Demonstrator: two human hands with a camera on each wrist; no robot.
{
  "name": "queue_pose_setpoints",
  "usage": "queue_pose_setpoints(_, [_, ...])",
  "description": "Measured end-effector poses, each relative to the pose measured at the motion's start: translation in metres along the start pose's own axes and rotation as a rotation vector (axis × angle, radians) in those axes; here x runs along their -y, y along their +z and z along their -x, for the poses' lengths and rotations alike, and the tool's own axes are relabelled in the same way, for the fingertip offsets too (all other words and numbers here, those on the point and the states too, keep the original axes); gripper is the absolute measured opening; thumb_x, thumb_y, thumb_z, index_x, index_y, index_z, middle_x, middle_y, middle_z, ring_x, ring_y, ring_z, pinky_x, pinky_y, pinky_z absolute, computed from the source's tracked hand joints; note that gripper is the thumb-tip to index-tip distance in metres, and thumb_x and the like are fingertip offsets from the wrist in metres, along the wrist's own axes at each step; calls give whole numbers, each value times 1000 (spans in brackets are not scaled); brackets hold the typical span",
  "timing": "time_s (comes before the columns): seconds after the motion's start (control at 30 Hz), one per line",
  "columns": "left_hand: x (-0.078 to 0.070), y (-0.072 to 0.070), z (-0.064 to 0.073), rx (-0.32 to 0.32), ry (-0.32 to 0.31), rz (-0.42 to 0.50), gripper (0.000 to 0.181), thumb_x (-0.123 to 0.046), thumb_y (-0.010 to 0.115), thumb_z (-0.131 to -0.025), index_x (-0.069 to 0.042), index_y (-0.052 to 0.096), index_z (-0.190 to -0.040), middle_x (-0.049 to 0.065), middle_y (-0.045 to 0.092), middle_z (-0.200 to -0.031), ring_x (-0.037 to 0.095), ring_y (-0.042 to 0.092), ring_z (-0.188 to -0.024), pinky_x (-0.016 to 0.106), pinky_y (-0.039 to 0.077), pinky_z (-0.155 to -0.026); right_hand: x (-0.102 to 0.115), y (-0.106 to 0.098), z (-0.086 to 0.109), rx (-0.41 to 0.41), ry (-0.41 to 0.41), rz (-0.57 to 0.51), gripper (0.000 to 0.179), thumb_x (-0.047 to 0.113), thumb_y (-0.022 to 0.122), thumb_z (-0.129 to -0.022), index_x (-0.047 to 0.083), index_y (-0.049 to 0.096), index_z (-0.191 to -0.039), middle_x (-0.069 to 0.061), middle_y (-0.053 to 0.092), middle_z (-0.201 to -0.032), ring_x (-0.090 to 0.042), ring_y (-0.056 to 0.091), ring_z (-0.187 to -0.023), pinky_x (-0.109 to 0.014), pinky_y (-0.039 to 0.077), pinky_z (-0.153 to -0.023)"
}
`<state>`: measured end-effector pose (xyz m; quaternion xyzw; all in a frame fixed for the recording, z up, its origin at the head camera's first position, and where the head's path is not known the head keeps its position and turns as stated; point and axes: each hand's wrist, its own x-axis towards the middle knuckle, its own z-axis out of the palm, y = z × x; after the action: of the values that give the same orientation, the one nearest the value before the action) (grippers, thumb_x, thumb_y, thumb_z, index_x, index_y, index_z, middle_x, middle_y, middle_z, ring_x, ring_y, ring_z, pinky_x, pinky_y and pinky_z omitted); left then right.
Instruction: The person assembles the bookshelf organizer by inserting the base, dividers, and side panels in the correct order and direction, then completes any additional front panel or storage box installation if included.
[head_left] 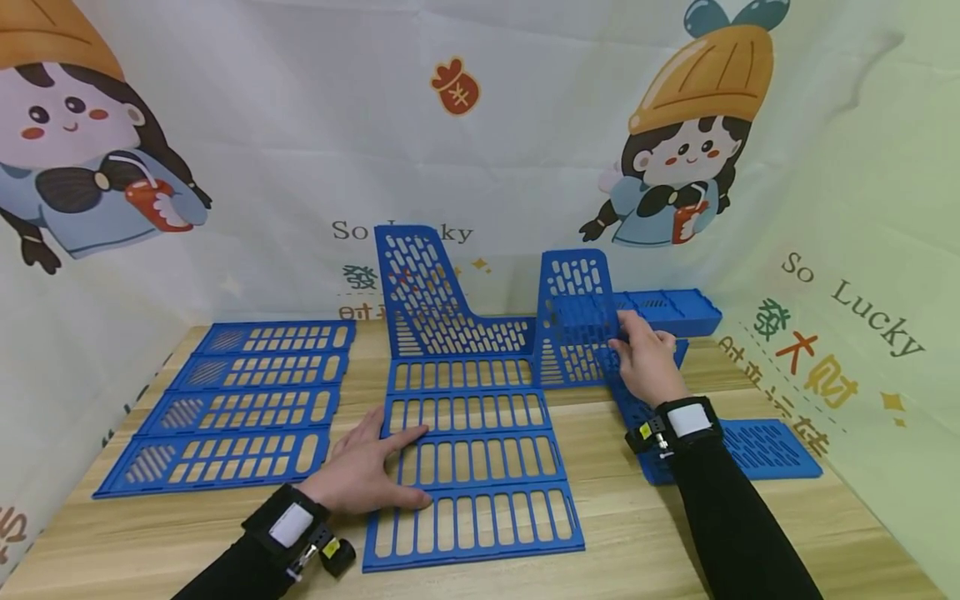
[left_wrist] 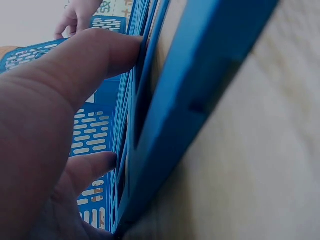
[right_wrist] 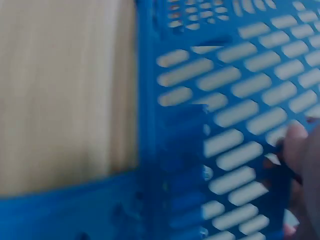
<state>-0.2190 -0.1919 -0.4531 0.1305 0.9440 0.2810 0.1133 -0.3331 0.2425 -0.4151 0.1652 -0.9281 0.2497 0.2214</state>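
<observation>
Here, right fingers [head_left: 636, 327] on rack panel [head_left: 573, 325]

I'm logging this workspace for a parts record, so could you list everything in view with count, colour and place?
Slotted strips: four, blue, flat on the table's left
Ladder-like strips: four, blue, flat at table centre
Upright cut-out panels: two, blue, beyond the centre strips
Box-like piece: one, blue, right rear
Perforated panelling: count unclear, blue, around right forearm, partly hidden
Table: one, wood-grain, underneath
Cloth backdrop: pale, behind and beside, printed with cartoon figures, a red pouch and lettering
Left hand: one, bare, on centre strips
Right hand: one, bare, gripping the right upright panel
Wrist straps: two, black with white patches
Sleeves: two, black, forearms
</observation>
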Motion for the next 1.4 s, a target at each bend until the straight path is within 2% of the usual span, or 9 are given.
queue_pose_setpoints(0.07, [-2, 0, 0, 7, -9, -14, 106, -68, 91, -77, -27, 52, -166, 37, 6, -180, 59, 5, -167, 83, 10, -129, -1, -6, 0, 49, 0, 12, 27, 4, 57, -113, -1, 57, -139, -26, 73, -112, -47, 71, -105, -71, 30, -112])
queue_pose_setpoints(0.17, [-3, 0, 0, 7, -16, -26, 105, -66, 92, -77, -27, 51, -166, 37, 6, -180, 58, 6, -168, 82, 10, -130, 0, -13, 2, 144, -2, 37, 6, 7, 57, -114, 3, 60, -116, -19, 72, -96, -39, 69, -89, -70, 31, -110])
queue_pose_setpoints(0.27, [-3, -1, -1, 9, -11, -20, 107, -70, 91, -76, -28, 51, -166, 37, 6, -180, 58, 5, -168, 81, 8, -130, 6, -13, 2, 215, -14, 55, 16, 9, 54, -115, 7, 55, -100, -14, 69, -86, -36, 66, -85, -69, 32, -107])
queue_pose_setpoints(0.43, [-2, -2, 0, 20, -8, -6, 108, -70, 92, -75, -27, 52, -166, 36, 4, -180, 55, 1, -169, 79, 6, -132, 18, -3, 2, 237, -23, 49, 27, 4, 48, -116, -4, 64, -135, -26, 78, -124, -48, 69, -127, -72, 32, -117])
queue_pose_setpoints(0.5, [-3, -3, 0, 26, -9, -10, 107, -67, 92, -76, -26, 51, -166, 37, 3, -180, 55, 1, -169, 78, 6, -132, 20, 0, 2, 230, -17, 43, 32, 3, 47, -116, -5, 62, -142, -27, 76, -132, -49, 66, -133, -71, 31, -119])
queue_pose_setpoints(0.8, [-5, -4, 0, 42, -18, -36, 103, -58, 95, -78, -25, 52, -166, 38, 3, -179, 55, 2, -169, 75, 9, -134, 21, 9, 4, 158, -17, 89, 24, 1, 51, -113, -2, 65, -132, -23, 80, -114, -45, 72, -116, -69, 37, -116])
queue_pose_setpoints(0.9, [-5, -4, -1, 44, -12, -33, 104, -58, 95, -78, -25, 51, -166, 38, 3, -178, 56, 2, -169, 75, 8, -134, 21, 12, 3, 116, -26, 118, 14, 3, 52, -113, 2, 65, -120, -21, 80, -102, -43, 75, -104, -66, 42, -108])
queue_pose_setpoints(1.13, [-5, -4, -1, 54, -8, -26, 103, -57, 94, -79, -25, 50, -167, 38, 2, -179, 55, 1, -169, 77, 6, -133, 26, 14, 2, 50, -17, 167, 22, 5, 58, -112, -3, 67, -130, -21, 81, -96, -42, 77, -92, -66, 50, -101])
queue_pose_setpoints(1.4, [-6, -4, 0, 56, -8, -18, 103, -56, 95, -79, -24, 50, -167, 39, 1, -178, 56, -1, -168, 77, 6, -133, 24, 11, 1, 81, -32, 150, 6, 7, 58, -112, 4, 63, -111, -9, 66, -70, -25, 56, -58, -51, 43, -79])
